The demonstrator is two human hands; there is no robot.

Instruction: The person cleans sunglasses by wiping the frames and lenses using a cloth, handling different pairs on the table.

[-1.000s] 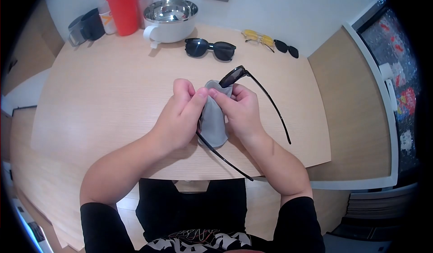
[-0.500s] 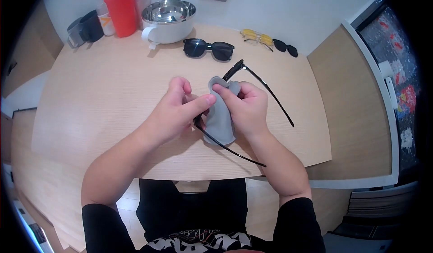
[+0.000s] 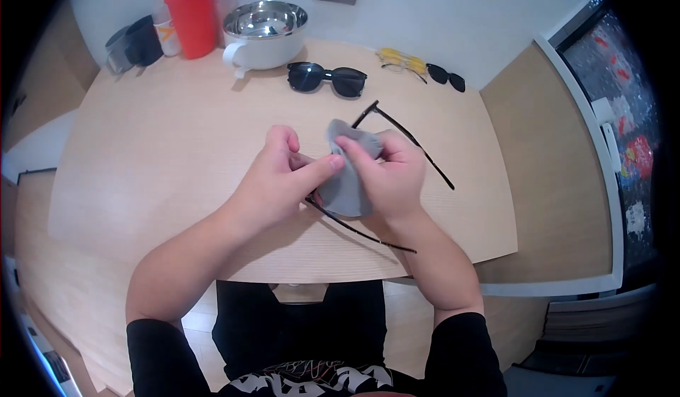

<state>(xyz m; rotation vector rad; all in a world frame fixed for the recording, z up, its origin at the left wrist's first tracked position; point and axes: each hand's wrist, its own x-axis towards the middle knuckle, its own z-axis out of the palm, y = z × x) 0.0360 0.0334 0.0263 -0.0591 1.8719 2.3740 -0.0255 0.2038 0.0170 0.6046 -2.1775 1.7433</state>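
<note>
Black glasses are between my hands mid-frame, temples pointing lower right, lenses hidden by a grey cloth and fingers. My right hand pinches the cloth between thumb and bent fingers; my left hand grips the glasses' near end, fingertips partly hidden. Dark sunglasses lie at upper centre.

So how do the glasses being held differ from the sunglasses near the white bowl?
The held glasses are between the left hand and right hand; the sunglasses lie on the table. Grey cloth and hands hide the held glasses' lenses; the sunglasses' dark lenses show plainly. The held glasses' arms stick out; the sunglasses' arms can't be made out. Both frames look black.
</note>
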